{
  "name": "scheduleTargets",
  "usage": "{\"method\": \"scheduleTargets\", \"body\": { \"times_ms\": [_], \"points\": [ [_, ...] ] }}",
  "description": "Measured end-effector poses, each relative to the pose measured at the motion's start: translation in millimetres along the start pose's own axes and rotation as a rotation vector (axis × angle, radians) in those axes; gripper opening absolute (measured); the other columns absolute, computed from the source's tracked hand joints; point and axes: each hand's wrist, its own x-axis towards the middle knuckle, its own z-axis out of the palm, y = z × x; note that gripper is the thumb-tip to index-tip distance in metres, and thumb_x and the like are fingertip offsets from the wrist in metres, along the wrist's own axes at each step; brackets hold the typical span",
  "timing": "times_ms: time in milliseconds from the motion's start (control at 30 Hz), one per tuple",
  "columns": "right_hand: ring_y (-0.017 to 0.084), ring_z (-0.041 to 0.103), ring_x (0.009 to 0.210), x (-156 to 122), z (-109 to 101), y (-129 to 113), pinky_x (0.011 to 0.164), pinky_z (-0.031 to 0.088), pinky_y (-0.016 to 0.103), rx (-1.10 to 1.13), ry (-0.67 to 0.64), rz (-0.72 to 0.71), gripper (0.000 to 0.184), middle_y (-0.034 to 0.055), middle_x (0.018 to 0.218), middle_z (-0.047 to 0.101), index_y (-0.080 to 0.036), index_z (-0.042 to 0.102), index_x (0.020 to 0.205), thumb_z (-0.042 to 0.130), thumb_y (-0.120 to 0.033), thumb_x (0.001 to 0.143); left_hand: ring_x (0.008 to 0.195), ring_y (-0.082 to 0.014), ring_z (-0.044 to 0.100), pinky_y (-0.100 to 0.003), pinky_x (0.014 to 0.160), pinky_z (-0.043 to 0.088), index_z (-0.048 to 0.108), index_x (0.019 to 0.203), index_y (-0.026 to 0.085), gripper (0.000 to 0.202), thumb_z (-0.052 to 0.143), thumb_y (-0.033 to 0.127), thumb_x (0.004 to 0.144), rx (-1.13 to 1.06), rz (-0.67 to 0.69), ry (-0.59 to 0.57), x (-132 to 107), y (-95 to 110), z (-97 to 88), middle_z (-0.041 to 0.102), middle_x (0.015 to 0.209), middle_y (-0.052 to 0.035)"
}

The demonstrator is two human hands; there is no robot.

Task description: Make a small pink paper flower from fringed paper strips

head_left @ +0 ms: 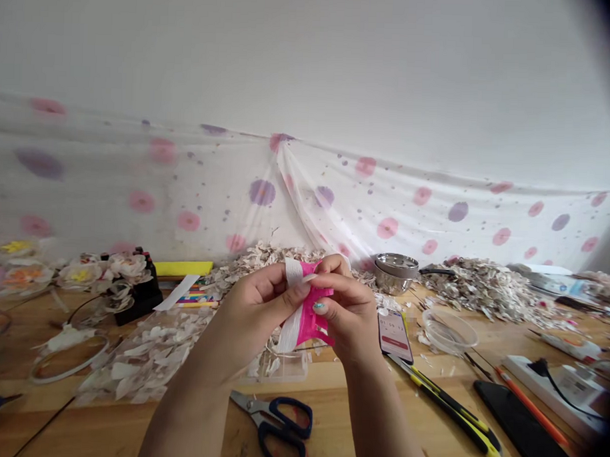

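My left hand [259, 313] and my right hand [345, 310] are raised close together above the wooden table. Their fingertips pinch a bright pink crepe-paper piece [312, 319] with cut slits along its lower edge. A white paper strip [290, 315] lies against it on the left, running up between my left fingers and hanging below them. My left thumb and fingers press on both layers. My right fingers grip the pink piece from the right side and partly hide its upper part.
Black-handled scissors [278, 421] and a yellow-and-black utility knife [446, 407] lie near my arms. A smartphone [394, 335], glass bowl [449, 332], steel bowl [396, 273] and heaps of pale paper scraps [488, 288] sit behind. Paper flowers [118, 272] stand at left.
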Motion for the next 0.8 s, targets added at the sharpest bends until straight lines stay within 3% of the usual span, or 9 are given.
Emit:
{"method": "scheduleTargets", "body": {
  "times_ms": [333, 800],
  "points": [
    [0.014, 0.047, 0.081, -1.0, -3.3, -2.7, 0.073, 0.040, 0.029, 0.045, -0.031, -0.003, 0.016, 0.0002, 0.085, 0.047, -0.033, 0.078, 0.090, 0.077, -0.034, 0.074, 0.073, -0.0116, 0.062, -0.019, 0.066, 0.048, 0.071, 0.094, 0.021, 0.020, 0.074, 0.032, 0.078, 0.009, -0.013, -0.074, 0.6, -1.1, -0.3, 0.069, 0.077, 0.0007],
    [0.013, 0.047, 0.077, -1.4, -1.8, -4.1, 0.066, 0.041, 0.027, 0.059, 0.027, 0.037, 0.010, -0.0003, 0.082, 0.048, -0.033, 0.079, 0.083, 0.079, -0.032, 0.073, 0.068, -0.0097, 0.057, -0.016, 0.060, 0.045, 0.071, 0.089, 0.021, 0.023, 0.078, 0.036, 0.073, 0.044, -0.024, -0.012, -0.1, -1.3, -0.4, 0.064, 0.071, 0.0020]
  ]
}}
